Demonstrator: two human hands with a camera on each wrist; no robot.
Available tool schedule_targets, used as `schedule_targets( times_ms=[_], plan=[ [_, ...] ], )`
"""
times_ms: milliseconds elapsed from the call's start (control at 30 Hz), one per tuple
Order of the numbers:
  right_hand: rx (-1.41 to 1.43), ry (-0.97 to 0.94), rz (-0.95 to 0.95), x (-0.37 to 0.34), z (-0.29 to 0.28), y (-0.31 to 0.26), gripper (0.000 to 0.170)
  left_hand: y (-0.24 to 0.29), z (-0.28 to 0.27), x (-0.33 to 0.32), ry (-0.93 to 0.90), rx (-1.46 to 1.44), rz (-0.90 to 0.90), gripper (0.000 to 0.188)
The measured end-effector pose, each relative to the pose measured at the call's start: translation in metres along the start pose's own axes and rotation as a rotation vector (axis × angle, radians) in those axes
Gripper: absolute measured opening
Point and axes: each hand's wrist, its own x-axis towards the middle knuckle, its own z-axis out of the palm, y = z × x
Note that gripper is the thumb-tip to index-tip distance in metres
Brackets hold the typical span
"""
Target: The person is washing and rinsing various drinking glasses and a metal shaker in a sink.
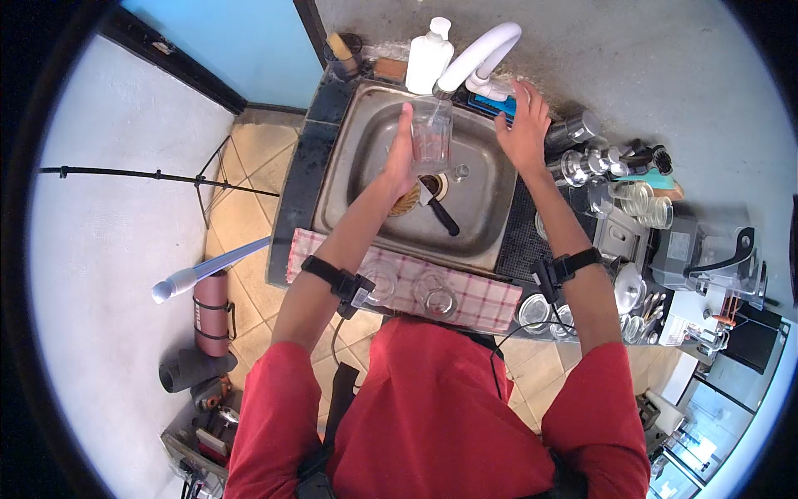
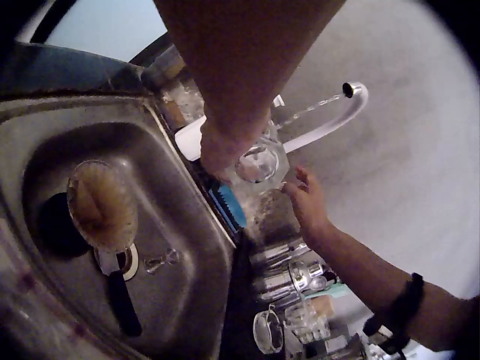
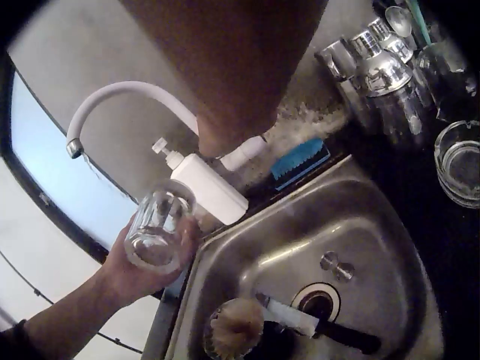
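My left hand (image 1: 399, 158) holds a clear glass (image 1: 432, 143) over the sink (image 1: 490, 179), beneath the spout of the white faucet (image 1: 489, 46). Water runs from the spout in the left wrist view. Beside the faucet's base is my right hand (image 1: 525, 133), its fingers extended and apart; whether it touches the base is unclear. A black-handled knife (image 1: 443, 218), a round tan-coloured item (image 3: 235, 327) and a small clear object (image 1: 460, 172) lie in the basin near the drain (image 3: 316, 301).
A white pump bottle (image 1: 427, 62) and a blue brush (image 3: 300, 162) stand behind the sink. Metal shakers (image 1: 582, 165) and glassware (image 1: 636, 196) crowd the right counter. Two upturned-looking glasses (image 1: 435, 295) rest on a checkered cloth (image 1: 490, 303) at the front edge.
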Motion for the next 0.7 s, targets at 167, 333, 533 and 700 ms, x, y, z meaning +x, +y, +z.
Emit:
schedule_targets(
  times_ms=[167, 333, 533, 700],
  plan=[
    [-0.124, -0.169, 0.025, -0.002, 0.003, 0.017, 0.062, 0.002, -0.002, 0.002, -0.038, -0.025, 0.002, 0.091],
    [-0.092, -0.117, 0.010, -0.007, 0.004, 0.012, 0.059, 0.005, 0.004, -0.005, -0.051, -0.037, 0.007, 0.091],
    [0.349, -0.206, 0.149, -0.011, 0.010, -0.031, 0.058, 0.004, 0.001, -0.002, -0.040, -0.058, -0.011, 0.084],
    [0.884, -0.618, 0.512, 0.004, 0.012, -0.055, 0.070, 0.008, -0.001, -0.002, -0.040, 0.175, 0.031, 0.067]
  ],
)
